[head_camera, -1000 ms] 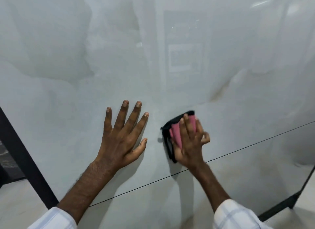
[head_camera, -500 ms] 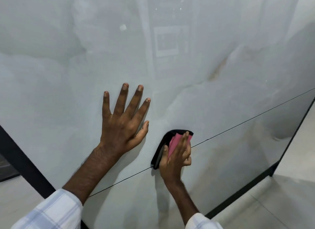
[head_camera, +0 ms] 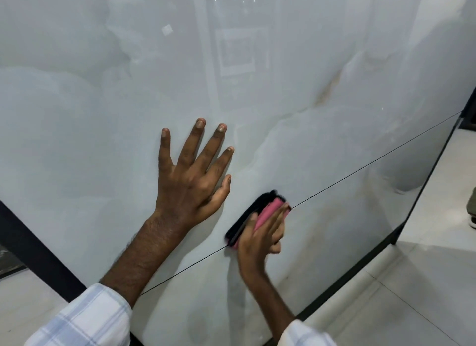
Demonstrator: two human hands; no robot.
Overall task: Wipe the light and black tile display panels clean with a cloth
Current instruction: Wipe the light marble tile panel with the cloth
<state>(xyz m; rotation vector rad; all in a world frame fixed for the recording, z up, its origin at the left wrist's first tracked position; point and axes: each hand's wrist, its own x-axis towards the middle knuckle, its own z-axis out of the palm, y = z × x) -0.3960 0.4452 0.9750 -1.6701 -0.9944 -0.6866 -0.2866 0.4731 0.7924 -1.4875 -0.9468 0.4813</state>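
Note:
A large glossy light tile panel [head_camera: 103,113] leans in front of me and fills most of the view. A thin dark seam [head_camera: 373,162] runs diagonally across its lower part. My left hand [head_camera: 190,180] rests flat on the panel above the seam, fingers spread and straight. My right hand [head_camera: 260,240] grips a folded pink cloth with a black edge [head_camera: 268,210] and presses it on the panel right at the seam, below and to the right of my left hand. The right hand is motion-blurred. No black tile panel shows clearly.
A black metal frame [head_camera: 38,255] borders the panel at lower left, and another black edge [head_camera: 425,198] runs down its right side. Pale glossy floor tiles [head_camera: 425,281] lie to the right. A person's shoe [head_camera: 473,220] shows at the right edge.
My right hand has slid the cloth down and left from above the seam onto it. My left hand stays planted on the panel. The view has shifted, showing more floor at right.

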